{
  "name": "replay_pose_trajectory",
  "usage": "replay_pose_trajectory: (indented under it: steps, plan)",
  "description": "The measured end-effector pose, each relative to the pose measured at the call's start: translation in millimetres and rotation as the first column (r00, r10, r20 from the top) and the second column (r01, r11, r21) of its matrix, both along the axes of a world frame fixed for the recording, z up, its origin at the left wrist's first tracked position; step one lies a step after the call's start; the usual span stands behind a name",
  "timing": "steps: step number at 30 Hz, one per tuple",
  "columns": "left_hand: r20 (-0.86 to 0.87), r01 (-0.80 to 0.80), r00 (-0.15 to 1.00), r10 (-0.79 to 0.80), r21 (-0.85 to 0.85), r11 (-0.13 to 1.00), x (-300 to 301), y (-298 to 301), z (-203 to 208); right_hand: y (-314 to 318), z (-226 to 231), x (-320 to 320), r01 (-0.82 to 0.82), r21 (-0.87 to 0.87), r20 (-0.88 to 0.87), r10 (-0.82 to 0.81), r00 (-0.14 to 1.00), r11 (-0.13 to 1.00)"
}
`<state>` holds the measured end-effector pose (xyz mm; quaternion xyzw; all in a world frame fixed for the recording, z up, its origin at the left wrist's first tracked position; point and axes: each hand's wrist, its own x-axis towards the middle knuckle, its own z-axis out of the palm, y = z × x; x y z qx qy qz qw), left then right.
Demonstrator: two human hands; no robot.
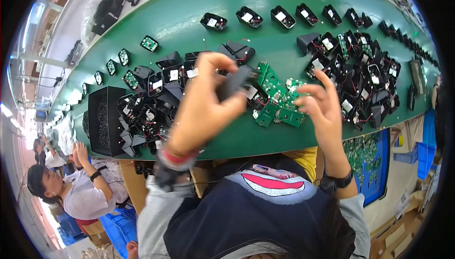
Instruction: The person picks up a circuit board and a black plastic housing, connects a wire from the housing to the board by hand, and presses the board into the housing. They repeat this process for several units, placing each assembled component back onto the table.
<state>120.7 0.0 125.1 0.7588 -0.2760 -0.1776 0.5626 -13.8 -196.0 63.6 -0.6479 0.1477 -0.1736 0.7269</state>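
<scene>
My left hand (pixel 206 100) grips a dark plastic housing (pixel 235 83) between thumb and fingers, lifted above the bench and tilted. The motion blurs it a little, and its inside is hard to make out. Just right of it lies a loose heap of green circuit boards (pixel 272 86). At the right edge of that heap hovers my right hand (pixel 327 117), its fingers bent but apart, with nothing visible in them. Black housings with red wires and white parts (pixel 156 84) are piled left of my left hand. A similar pile (pixel 353 79) sits beyond my right hand.
A row of black housings (pixel 283 17) lines the far side of the green bench (pixel 189 39). At left stands a black box (pixel 106 121) of small dark pieces. A blue tray (pixel 383 164) of boards is low at right. Another person (pixel 90 188) sits at left.
</scene>
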Motion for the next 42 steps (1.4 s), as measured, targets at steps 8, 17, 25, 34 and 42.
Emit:
replay_pose_trajectory:
  steps: [8,17,25,34,42]
  plan:
    - [0.184,0.187,0.858,-0.479,0.758,0.625,238,24,15,8,-30,-30,0.093,-0.310,-0.048,-0.113,0.992,0.946]
    - [0.581,-0.264,0.655,-0.483,0.775,0.574,251,4,-29,6,-70,-60,0.306,-0.694,0.192,-0.242,0.951,0.652]
    - [0.539,-0.024,0.236,-0.808,0.835,0.550,224,-67,-51,10,-73,-49,0.339,-0.833,0.261,-0.231,0.937,0.438]
    - [0.638,0.115,0.318,-0.702,0.709,0.696,221,-128,-67,12,-71,-50,0.387,-0.830,0.308,-0.249,0.918,0.402]
    - [0.853,-0.147,0.472,-0.222,0.325,0.934,131,-12,21,6,-72,-54,0.325,-0.838,0.283,-0.159,0.946,0.438]
